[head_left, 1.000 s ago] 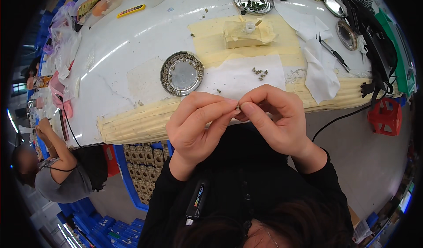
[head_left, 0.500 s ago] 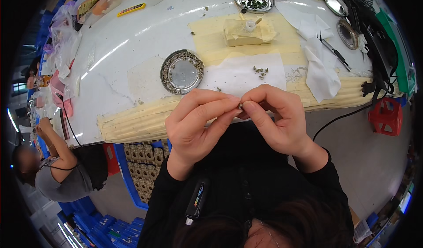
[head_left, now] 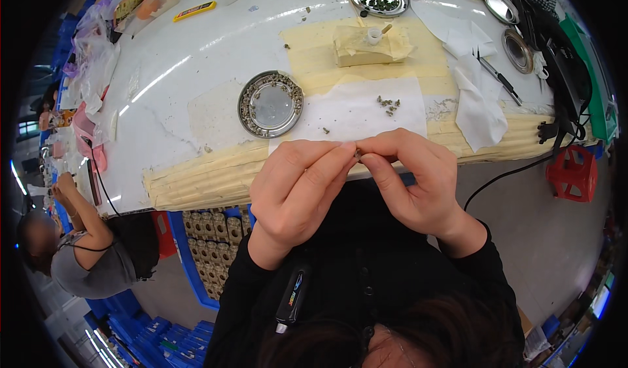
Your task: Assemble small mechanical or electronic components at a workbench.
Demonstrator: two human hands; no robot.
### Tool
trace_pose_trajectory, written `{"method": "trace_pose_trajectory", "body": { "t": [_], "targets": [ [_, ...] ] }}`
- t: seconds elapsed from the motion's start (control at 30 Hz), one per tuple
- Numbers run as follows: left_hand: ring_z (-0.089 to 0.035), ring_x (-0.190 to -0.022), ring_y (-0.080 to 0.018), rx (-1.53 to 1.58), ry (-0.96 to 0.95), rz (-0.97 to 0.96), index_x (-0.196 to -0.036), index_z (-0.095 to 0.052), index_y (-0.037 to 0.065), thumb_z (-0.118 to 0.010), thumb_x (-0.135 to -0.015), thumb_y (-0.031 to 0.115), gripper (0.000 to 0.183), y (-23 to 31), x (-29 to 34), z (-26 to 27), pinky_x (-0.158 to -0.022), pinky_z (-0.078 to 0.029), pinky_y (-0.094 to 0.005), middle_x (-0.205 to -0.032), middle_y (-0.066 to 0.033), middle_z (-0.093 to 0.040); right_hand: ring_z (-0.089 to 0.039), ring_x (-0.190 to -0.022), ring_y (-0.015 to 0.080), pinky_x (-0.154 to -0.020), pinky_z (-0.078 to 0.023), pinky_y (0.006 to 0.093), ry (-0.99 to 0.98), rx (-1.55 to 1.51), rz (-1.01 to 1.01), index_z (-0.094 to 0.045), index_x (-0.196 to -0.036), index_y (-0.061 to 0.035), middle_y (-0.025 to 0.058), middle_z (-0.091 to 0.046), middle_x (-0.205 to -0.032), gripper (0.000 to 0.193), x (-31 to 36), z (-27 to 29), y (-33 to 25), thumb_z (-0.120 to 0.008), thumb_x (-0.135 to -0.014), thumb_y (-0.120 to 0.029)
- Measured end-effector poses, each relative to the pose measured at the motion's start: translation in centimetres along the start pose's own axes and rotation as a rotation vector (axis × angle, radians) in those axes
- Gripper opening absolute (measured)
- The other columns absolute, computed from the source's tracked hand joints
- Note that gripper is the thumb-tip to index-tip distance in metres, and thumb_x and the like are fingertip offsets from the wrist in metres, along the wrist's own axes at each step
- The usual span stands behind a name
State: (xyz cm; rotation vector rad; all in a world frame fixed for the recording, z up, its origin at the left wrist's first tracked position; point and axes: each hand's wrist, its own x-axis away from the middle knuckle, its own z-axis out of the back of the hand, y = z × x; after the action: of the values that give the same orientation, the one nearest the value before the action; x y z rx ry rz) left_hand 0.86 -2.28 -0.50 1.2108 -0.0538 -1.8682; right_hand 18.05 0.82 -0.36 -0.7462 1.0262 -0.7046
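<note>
My left hand [head_left: 299, 188] and my right hand [head_left: 418, 181] meet at the table's near edge, fingertips pinched together. Between them is a tiny dark metallic piece [head_left: 358, 153], mostly covered by the fingers; its exact kind I cannot make out. Just beyond lies a white paper sheet [head_left: 353, 109] bearing a small cluster of similar little metallic pieces [head_left: 389, 105] and a single one [head_left: 326, 130] nearer my fingers. Left of the sheet stands a round metal dish [head_left: 269, 106] with many such pieces around its inner rim.
A tape-covered block [head_left: 369, 46] with a small white cup [head_left: 373, 36] stands farther back. Behind it is a metal dish of dark green bits [head_left: 379, 5]. Tweezers [head_left: 498, 77] lie right, beside a white cloth [head_left: 477, 113]. A blue crate [head_left: 190, 263] sits below left; another person [head_left: 91, 250] works farther left.
My left fingers have rolled forward and straightened over the small piece. My right hand has shifted slightly, and both hands still pinch at the same spot.
</note>
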Motion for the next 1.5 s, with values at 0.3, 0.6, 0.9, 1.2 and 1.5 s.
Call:
{"method": "trace_pose_trajectory", "body": {
  "t": [0.3,0.6,0.9,1.2,1.5],
  "targets": [
    [-0.064,-0.07,-0.0242,-0.094,-0.003,-0.052,-0.097,-0.069,-0.005,-0.074,-0.064,-0.009,0.034,-0.2,0.2,-0.1,-0.058,-0.051,-0.0306,-0.086,-0.0119,-0.065,-0.066,-0.064,0.0186,-0.057,-0.052,0.0272,0.02,0.025,0.012,-0.066,-0.09,0.0013,0.0105,-0.067,-0.077,0.011,-0.1,-0.2,-0.2,-0.07,-0.08,0.002],
    [-0.063,-0.069,-0.0212,0.158,0.002,0.066,-0.092,-0.069,-0.002,-0.076,-0.066,-0.007,0.027,-0.2,0.1,0.0,-0.058,-0.05,-0.0289,-0.082,-0.0104,-0.066,-0.066,-0.076,0.0087,-0.066,-0.053,0.0231,-0.104,-0.573,-0.501,-0.063,-0.091,0.0037,0.0049,-0.067,-0.08,0.009,0.2,0.3,-0.1,-0.062,-0.091,-0.005],
    [-0.063,-0.068,-0.0218,0.063,0.021,0.06,-0.09,-0.069,-0.001,-0.077,-0.066,-0.006,0.026,0.0,-0.1,-0.2,-0.057,-0.05,-0.029,-0.081,-0.01,-0.066,-0.066,-0.07,0.0098,-0.064,-0.053,0.023,-0.047,-0.394,-0.376,-0.065,-0.092,0.004,0.0066,-0.068,-0.079,0.009,0.3,0.0,-0.1,-0.065,-0.088,-0.004],
    [-0.062,-0.067,-0.0226,-0.067,0.042,0.033,-0.089,-0.068,-0.002,-0.077,-0.064,-0.007,0.027,0.2,0.0,-0.4,-0.056,-0.05,-0.0294,-0.08,-0.0105,-0.065,-0.066,-0.063,0.0215,-0.055,-0.051,0.0275,0.078,0.136,0.096,-0.068,-0.092,0.0003,0.0102,-0.067,-0.077,0.016,0.1,-0.5,0.0,-0.071,-0.076,0.003],
    [-0.062,-0.067,-0.0227,-0.083,0.052,0.062,-0.088,-0.068,-0.003,-0.077,-0.065,-0.007,0.026,0.3,-0.1,-0.5,-0.056,-0.049,-0.0296,-0.079,-0.0107,-0.064,-0.066,-0.064,0.0218,-0.056,-0.052,0.0283,0.091,0.146,0.114,-0.068,-0.093,0.0005,0.0108,-0.067,-0.077,0.017,0.2,-0.8,0.1,-0.072,-0.076,0.003]
  ]
}}
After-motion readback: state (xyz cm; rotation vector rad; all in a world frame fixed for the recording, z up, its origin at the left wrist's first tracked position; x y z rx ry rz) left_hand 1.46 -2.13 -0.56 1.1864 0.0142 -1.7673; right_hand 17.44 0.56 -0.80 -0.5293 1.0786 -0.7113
